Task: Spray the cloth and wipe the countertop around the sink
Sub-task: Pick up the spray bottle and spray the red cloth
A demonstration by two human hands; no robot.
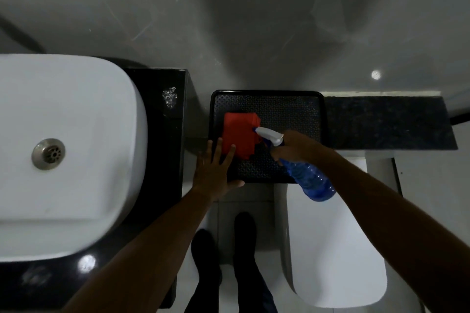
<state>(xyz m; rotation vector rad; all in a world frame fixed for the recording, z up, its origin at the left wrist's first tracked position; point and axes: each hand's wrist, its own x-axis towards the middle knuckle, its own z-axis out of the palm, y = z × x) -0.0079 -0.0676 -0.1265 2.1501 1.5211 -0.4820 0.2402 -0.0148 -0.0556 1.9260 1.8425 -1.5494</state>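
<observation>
- The room is a dim bathroom with pale grey walls; a small bright light spot (376,75) reflects on the wall at the right.
- A black glossy worktop (162,140) carries a white basin (76,150) with a metal drain (48,154) in its bowl.
- On the far right corner of the worktop sits a whitish smear (170,96), perhaps foam or residue; the dim view does not settle it.
- Just right of the worktop, a black textured tray (290,112) rests partly on a dark speckled ledge (386,122).
- A folded red cloth (239,134) lies on the tray's left half.
- The left hand (213,173) is flat with fingers spread and released, its fingertips touching the cloth's near edge and its palm over the tray's near-left corner.
- The right hand (295,147) is clenched round the neck of a blue spray bottle (310,180), whose white nozzle (267,133) points at the cloth and nearly touches it.
- Below the ledge is a white toilet (338,249).
- On the pale tiled floor (226,249), two dark shoes (244,234) stand between worktop and toilet.
</observation>
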